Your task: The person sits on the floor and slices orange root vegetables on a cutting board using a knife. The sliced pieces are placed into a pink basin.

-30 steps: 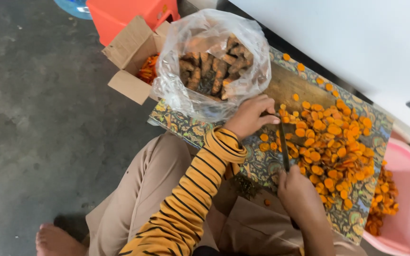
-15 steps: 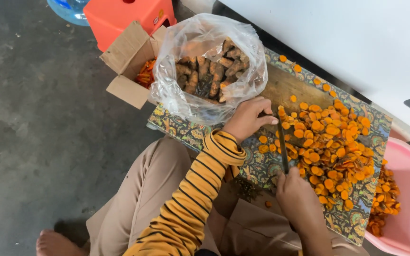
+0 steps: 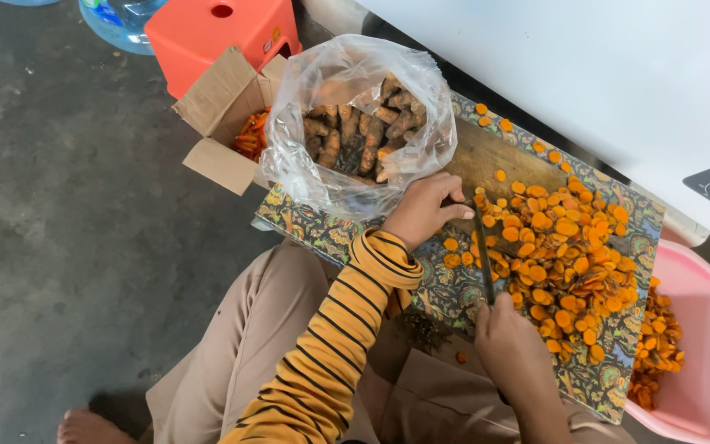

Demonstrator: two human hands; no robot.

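My right hand point(image 3: 509, 339) is nearest me, fingers closed around the knife handle, wrist low so the knife point(image 3: 483, 256) blade runs straight away from me across the board and I can rock it down

left hand point(image 3: 426, 210) sits just beyond, striped sleeve point(image 3: 347, 329) pushed toward the wrist, fingers curled down over a turmeric piece at the blade's far end, pinning it so it doesn't roll; piece itself is mostly hidden under my fingers, can't tell its length

cut turmeric slices point(image 3: 564, 259) are heaped to the right of the blade, pushed clear of the cutting spot so the wooden cutting board point(image 3: 486, 156) stays bare where I chop

patterned cloth point(image 3: 334, 234) lies under the board over my lap and catches strays; a few slices sit on it near my left wrist

pink tub point(image 3: 704, 329) is at the right edge just beside the cloth, slices already in it, low enough to sweep into

clear plastic bag point(image 3: 355, 123) of whole turmeric roots point(image 3: 363, 136) stands open, touching the board's far left, within reach of my left hand

cardboard box point(image 3: 223, 115) behind the bag holds orange scraps, flaps open

orange plastic stool point(image 3: 219, 33) and a water jug point(image 3: 121, 16) farthest out on the concrete floor point(image 3: 84, 247), white appliance point(image 3: 618, 74) along the far right
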